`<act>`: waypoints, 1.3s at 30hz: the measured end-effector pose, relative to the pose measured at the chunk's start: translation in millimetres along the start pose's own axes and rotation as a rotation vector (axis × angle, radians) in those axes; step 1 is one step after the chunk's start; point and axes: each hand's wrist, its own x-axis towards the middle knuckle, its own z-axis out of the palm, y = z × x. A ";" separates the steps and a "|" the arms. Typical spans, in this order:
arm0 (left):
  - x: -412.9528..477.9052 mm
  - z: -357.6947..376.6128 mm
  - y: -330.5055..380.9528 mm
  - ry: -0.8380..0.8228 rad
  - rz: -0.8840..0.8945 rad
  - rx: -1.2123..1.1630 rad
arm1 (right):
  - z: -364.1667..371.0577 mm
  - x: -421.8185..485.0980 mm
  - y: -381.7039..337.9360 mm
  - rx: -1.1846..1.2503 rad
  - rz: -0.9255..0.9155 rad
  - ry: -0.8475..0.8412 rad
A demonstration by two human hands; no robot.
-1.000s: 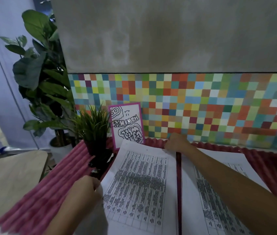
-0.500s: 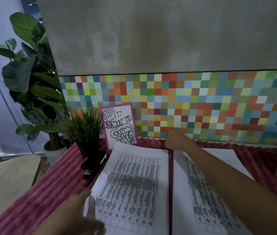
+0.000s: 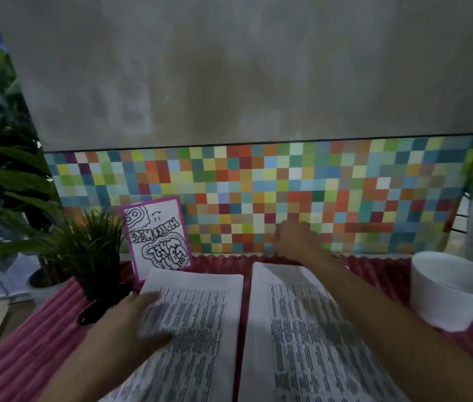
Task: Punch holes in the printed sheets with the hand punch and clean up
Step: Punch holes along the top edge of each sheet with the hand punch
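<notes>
Here, two white printed sheets filled with rows of black text lie side by side on the pink ribbed desk cover [image 3: 26,361], with a narrow strip of pink showing between them. The left printed sheet [image 3: 200,329] runs from 6 toward 11 o'clock. The right printed sheet [image 3: 302,329] runs from 6 toward 1 o'clock, and its far left corner curls upward.

The left hand [image 3: 131,323] lies on the left sheet's outer edge at 9 o'clock. Its grip is apart, with the fingers stretched flat on the paper, though blurred. The right hand [image 3: 296,239] reaches over the right sheet to 12 o'clock, at the cover's far edge below the wall of small multicoloured square tiles [image 3: 345,184]. Its fingers bend downward, and I cannot tell whether its grip is clamped on anything.

A small black object [image 3: 86,317], possibly the hand punch but too dark to tell, lies on the cover at 9 o'clock. It is just left of the left hand, at the foot of the small grassy plant in a dark pot [image 3: 93,256]. A pink-bordered white card with black doodle lettering [image 3: 158,239] leans on the tiles at 11 o'clock. A white round tub [image 3: 455,297] stands at 3 o'clock. A tall broad-leaved plant [image 3: 3,175] stands off the desk at 10 o'clock.
</notes>
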 end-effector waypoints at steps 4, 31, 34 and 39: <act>72.5 61.6 82.3 -0.130 -0.055 -0.244 | -1.4 -10.6 30.9 -0.087 0.038 -0.065; 128.2 175.6 99.8 0.214 -0.155 -0.413 | 60.9 17.0 44.7 0.159 0.124 -0.148; 129.3 177.5 99.7 0.232 -0.142 -0.451 | 61.0 10.5 40.9 0.247 0.081 -0.086; 131.5 184.1 96.5 0.252 -0.129 -0.412 | 63.6 -4.7 35.7 0.221 0.138 0.058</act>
